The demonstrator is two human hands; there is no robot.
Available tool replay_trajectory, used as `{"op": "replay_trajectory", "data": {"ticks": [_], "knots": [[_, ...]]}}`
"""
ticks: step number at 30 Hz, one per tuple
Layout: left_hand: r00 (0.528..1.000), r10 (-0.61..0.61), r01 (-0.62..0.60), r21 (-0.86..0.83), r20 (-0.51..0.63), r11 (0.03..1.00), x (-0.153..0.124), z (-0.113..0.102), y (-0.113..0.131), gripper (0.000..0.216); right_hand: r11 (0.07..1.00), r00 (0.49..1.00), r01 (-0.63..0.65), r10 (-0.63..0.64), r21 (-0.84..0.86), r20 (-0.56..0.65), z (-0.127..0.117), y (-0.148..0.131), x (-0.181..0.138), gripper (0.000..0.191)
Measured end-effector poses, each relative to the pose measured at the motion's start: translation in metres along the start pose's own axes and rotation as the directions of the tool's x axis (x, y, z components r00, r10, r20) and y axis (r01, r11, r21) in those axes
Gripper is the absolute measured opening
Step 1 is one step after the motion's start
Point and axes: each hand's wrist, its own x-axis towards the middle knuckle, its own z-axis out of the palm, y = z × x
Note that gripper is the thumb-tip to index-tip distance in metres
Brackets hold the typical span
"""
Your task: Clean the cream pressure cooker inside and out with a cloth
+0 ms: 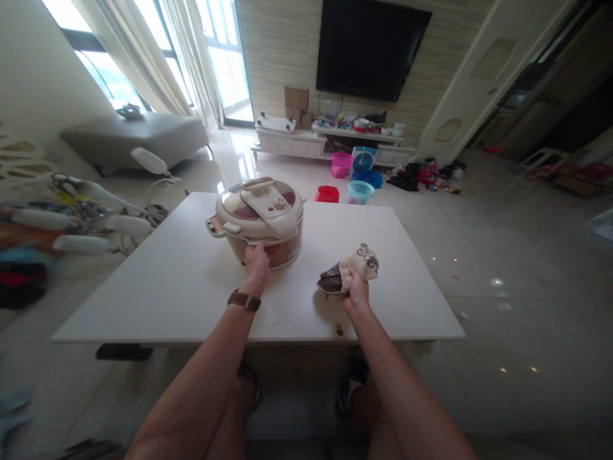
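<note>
A round beige and brown electric cooker (261, 217) with a lid, a top handle and a control knob stands on the white table (306, 319). My left hand (259, 263), with a brown watch at the wrist, grips the cooker's front handle, its fingers curled and partly hidden beneath it. Farther right, my right hand (357, 291) is closed around a bunched cream and dark brown cloth (360, 263), held just over the tabletop and apart from the cooker.
A small dark spot (340, 329) lies by the table's near edge. Beyond the far edge are a red bucket (327, 194), a light blue basket (360, 191) and a pink basket (341, 165). A low cabinet (306, 148) stands by the wall; exercise equipment (96, 217) is at left.
</note>
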Motion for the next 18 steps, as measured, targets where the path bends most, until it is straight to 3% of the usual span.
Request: {"op": "replay_trajectory", "data": {"ticks": [3, 6, 14, 18], "knots": [[1.000, 0.000, 0.000, 0.035, -0.003, 0.999, -0.002, -0.007, 0.004, 0.009, 1.000, 1.000, 0.002, -0.002, -0.002, 0.006, -0.001, -0.002, -0.001, 0.029], [1.000, -0.008, 0.006, 0.111, 0.019, 0.994, -0.003, -0.027, 0.013, 0.011, 1.000, 0.999, 0.027, -0.028, 0.009, 0.028, 0.001, -0.004, -0.002, 0.025], [0.990, -0.050, -0.004, 0.387, 0.131, 0.922, 0.021, -0.133, 0.058, 0.024, 1.000, 0.999, -0.005, 0.006, -0.014, 0.048, 0.011, 0.000, -0.006, 0.024], [0.992, 0.121, -0.106, 0.291, -0.035, 0.951, 0.043, -0.161, 0.077, 0.030, 1.000, 0.999, -0.027, 0.027, -0.004, 0.041, 0.014, 0.007, -0.012, 0.025]]}}
